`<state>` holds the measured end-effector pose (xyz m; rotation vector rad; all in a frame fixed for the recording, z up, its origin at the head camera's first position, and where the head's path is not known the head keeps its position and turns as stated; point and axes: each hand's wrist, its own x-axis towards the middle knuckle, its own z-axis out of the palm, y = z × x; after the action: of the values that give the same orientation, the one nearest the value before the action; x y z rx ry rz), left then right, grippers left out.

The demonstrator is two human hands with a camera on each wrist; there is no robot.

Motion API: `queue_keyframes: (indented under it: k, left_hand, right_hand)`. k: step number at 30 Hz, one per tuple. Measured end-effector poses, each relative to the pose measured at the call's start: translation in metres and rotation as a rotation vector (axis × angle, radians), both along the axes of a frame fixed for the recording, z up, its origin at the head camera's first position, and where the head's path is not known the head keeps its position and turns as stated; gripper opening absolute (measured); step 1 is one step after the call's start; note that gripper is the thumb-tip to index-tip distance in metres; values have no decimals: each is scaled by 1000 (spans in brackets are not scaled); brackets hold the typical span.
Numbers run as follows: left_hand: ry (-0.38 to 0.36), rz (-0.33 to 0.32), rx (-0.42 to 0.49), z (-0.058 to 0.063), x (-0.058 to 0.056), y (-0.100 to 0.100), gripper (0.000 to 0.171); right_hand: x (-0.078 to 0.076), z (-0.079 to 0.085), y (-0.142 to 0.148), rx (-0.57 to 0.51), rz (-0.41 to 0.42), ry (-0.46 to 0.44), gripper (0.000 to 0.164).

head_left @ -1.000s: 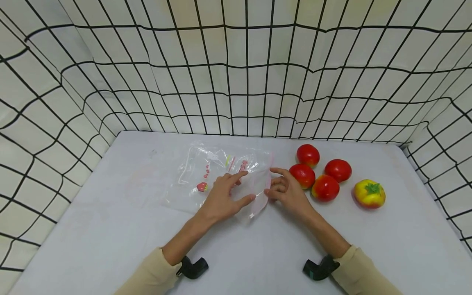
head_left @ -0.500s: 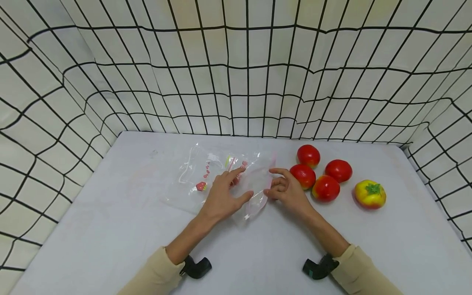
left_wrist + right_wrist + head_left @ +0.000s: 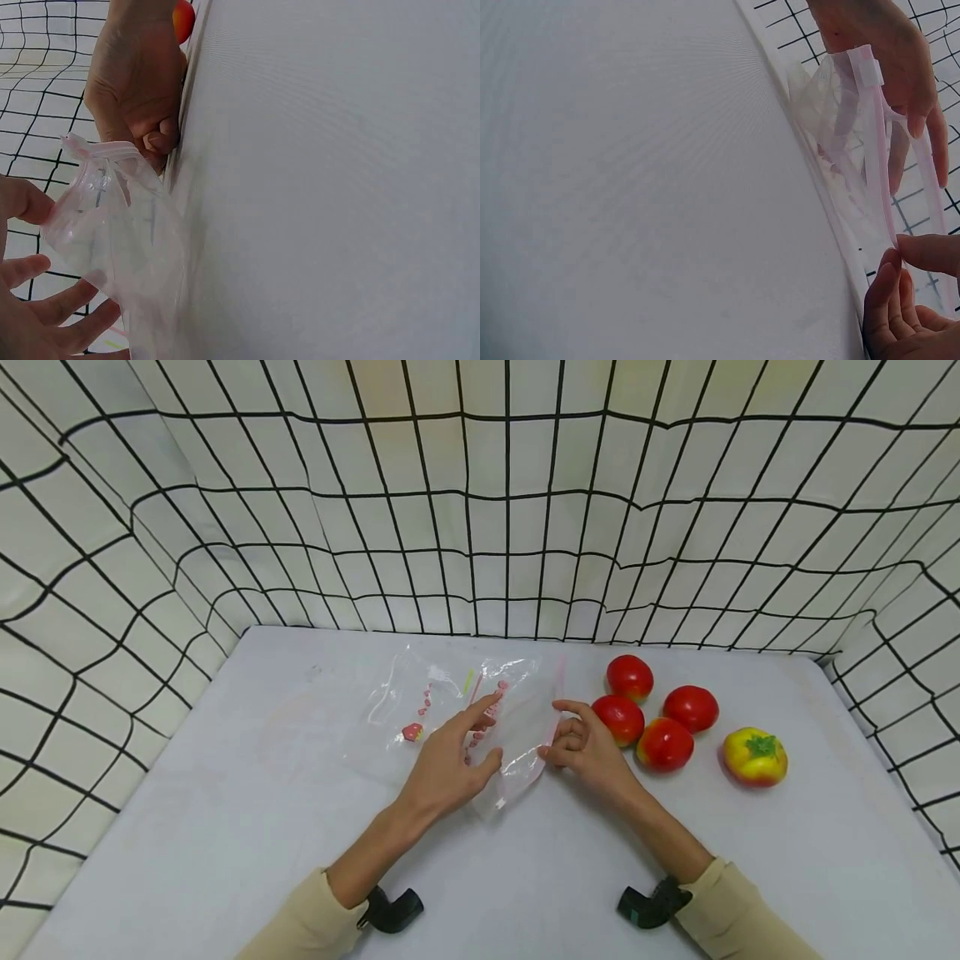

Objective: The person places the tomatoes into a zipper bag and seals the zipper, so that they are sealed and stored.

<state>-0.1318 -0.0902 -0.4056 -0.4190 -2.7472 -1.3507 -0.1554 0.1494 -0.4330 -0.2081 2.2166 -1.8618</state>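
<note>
Right pinch: the right hand (image 3: 588, 752) has thumb and finger together, clamped on the rim of a clear plastic bag (image 3: 521, 714) with red print, presumably because such limp film needs an anchored edge.
Left spread: the left hand (image 3: 450, 760) has its fingers well apart, thumb touching the film; I take it they brace that side.
Pink rim: two pink strips (image 3: 881, 172) stand parted, a small white slider (image 3: 870, 73) at one end, so the bag's mouth seems to gape.
Bag's body: it lies toward the white tabletop's (image 3: 225, 793) far edge, between the hands and beyond, probably so both reach it easily.
Red cluster: four glossy red tomato-like pieces (image 3: 665, 744) sit close together toward the far right corner, just beside the right hand, perhaps for short reaching.
Yellow outlier: one yellow-and-red, green-topped piece (image 3: 755, 757) sits apart, nearer the right edge.
</note>
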Motion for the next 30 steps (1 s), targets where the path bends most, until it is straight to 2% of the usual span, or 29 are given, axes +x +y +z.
queue_keyframes:
  k: [6, 13, 18, 25, 30]
  left_hand:
    - [71, 5, 4, 4, 1, -2, 66]
    - [146, -11, 15, 7, 2, -4, 54]
    - [145, -2, 20, 8, 3, -3, 49]
    - [154, 31, -25, 7, 4, -1, 42]
    - [147, 55, -36, 8, 6, 0, 42]
  right_hand:
    - [0, 0, 1, -12, 12, -5, 79]
    - [-1, 1, 0, -20, 16, -3, 79]
    - [-2, 0, 0, -29, 20, -2, 80]
    - [-2, 0, 0, -15, 15, -7, 82]
    - [-1, 3, 0, -16, 7, -14, 83]
